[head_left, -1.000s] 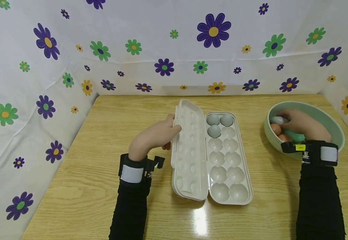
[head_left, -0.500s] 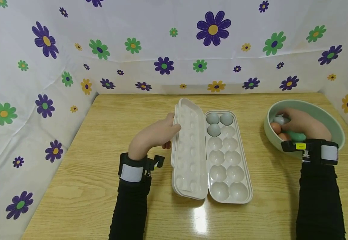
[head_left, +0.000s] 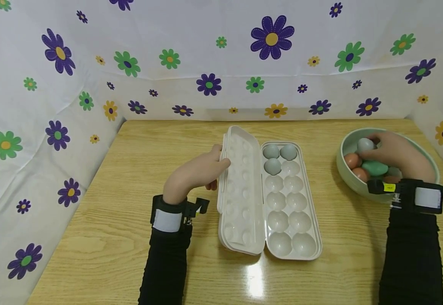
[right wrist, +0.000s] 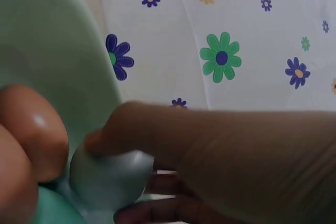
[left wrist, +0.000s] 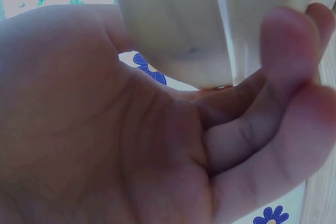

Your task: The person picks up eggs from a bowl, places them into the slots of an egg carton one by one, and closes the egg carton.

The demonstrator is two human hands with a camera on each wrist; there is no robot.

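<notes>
My right hand (head_left: 402, 154) holds a pale blue-grey egg (head_left: 365, 145) over the light green bowl (head_left: 427, 156); in the right wrist view the thumb and fingers pinch this egg (right wrist: 107, 179). Below it in the bowl lie brown eggs (head_left: 352, 160) and a green egg (head_left: 374, 167). With thumb and fingers, my left hand (head_left: 200, 169) grips the outer edge of the raised lid (head_left: 240, 190) of a white egg carton. The carton's base (head_left: 293, 183) lies beside the lid, with three blue-grey eggs (head_left: 272, 166) in its far cups.
Under everything is a wooden table (head_left: 129, 237). A white cloth (head_left: 168, 38) printed with flowers rises behind the table and along both sides. The bowl stands to the right of the carton, with a strip of bare wood between them.
My right hand has lifted the blue-grey egg from among the others in the bowl and shifted slightly right. The left hand and the carton stay as they were.
</notes>
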